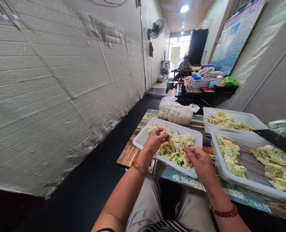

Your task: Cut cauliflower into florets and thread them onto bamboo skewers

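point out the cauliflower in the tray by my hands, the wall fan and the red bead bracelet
Cauliflower (174,150): head view, middle of the heaped pieces
Wall fan (158,29): head view, front of the round cage
Red bead bracelet (225,214): head view, beads along its lower edge

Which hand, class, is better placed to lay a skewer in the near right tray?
Probably the right hand: it holds a skewer and is closer to that tray than the left hand.

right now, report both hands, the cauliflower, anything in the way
Right hand pinches thin brown skewer. Left hand over pale green cauliflower florets, hold unclear. Nothing seen blocking either hand.
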The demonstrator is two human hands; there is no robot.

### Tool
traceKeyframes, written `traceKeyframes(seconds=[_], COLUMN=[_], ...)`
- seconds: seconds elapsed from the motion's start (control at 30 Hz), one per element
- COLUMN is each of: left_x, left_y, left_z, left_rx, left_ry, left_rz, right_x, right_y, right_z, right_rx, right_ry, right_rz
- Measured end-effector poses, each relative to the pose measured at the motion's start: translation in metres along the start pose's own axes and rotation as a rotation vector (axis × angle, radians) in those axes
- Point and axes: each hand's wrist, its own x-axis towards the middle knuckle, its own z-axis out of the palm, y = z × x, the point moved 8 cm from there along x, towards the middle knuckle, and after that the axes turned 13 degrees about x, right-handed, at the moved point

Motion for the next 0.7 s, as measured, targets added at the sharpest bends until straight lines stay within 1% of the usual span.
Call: traceKeyframes(seconds=[0.17, 0.43, 0.57, 0.7], left_x=[0.002, 0.007, 0.007, 0.002], left_y=[0.001, 0.0, -0.006, -0.011], left_z=[0.0, 0.013, 0.009, 0.007], left_rx=[-0.044, -0.088, -0.132, -0.121], left_ry=[0.029, 0.018, 0.038, 0.043], left_rz=[0.014, 0.052, 0.026, -0.02], right_x=[0.0, 0.0, -0.001, -0.001], right_y=[0.001, 0.006, 0.007, 0.006], right_z=[0.003, 0.004, 0.005, 0.008], right_rx=[0.009, -0.069, -0.096, -0.143], right_ry=[-0.012, -0.044, -0.065, -0.087], right_rz=[0.014, -0.001, 0.008, 0.001])
